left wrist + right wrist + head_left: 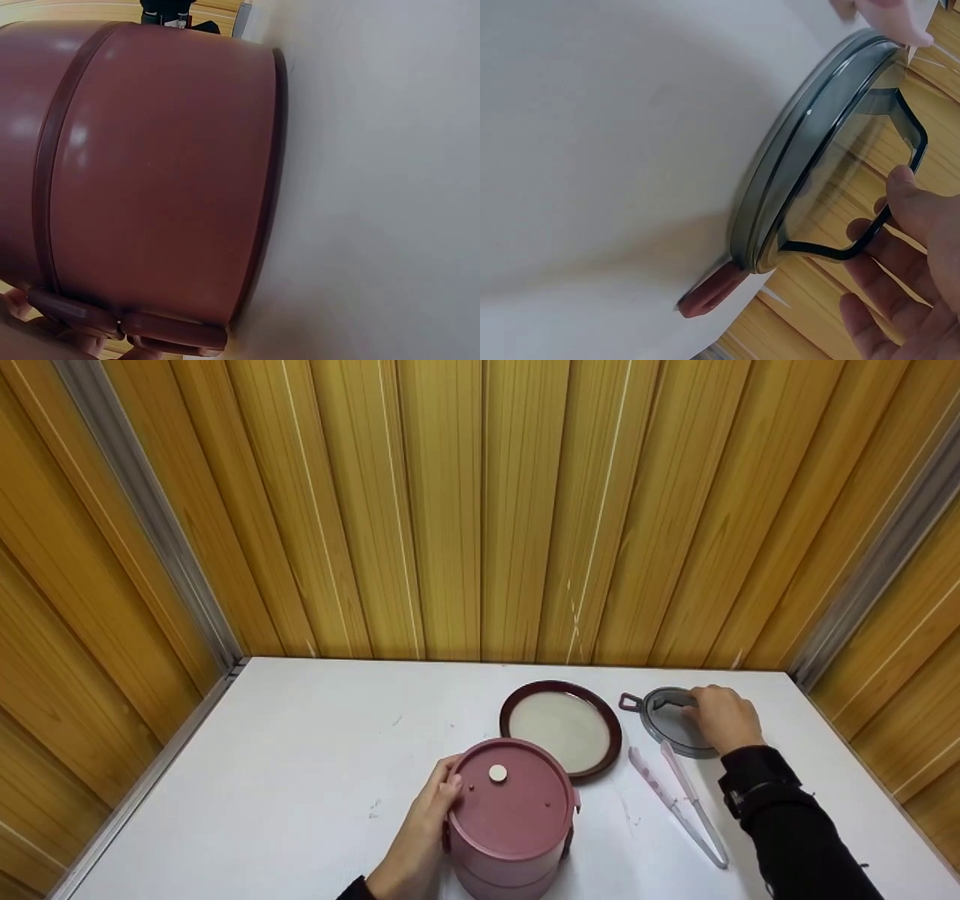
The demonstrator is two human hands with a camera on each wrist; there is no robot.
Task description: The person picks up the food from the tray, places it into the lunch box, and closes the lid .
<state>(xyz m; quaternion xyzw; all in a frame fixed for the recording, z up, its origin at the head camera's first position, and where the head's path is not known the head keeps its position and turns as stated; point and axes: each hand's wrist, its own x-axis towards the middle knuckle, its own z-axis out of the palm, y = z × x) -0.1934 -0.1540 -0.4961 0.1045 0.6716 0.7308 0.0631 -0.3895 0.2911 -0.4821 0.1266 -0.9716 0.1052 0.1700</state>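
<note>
In front of me a dark-rimmed plate [561, 727] lies on the white desk [300, 750], pale pink tongs [679, 802] just right of it, wooden wall panels [450, 510] behind.

Pink container [512, 817]; grey lid [670, 722]; maroon-rimmed plate [561, 727]; white table [300, 750].

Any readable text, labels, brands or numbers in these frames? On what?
None readable in any view.
Pink container, held by the left hand: no print; its lid has only a plain round knob.
Grey lid under the right hand: no marking visible.
Plate and tongs: blank.
</note>
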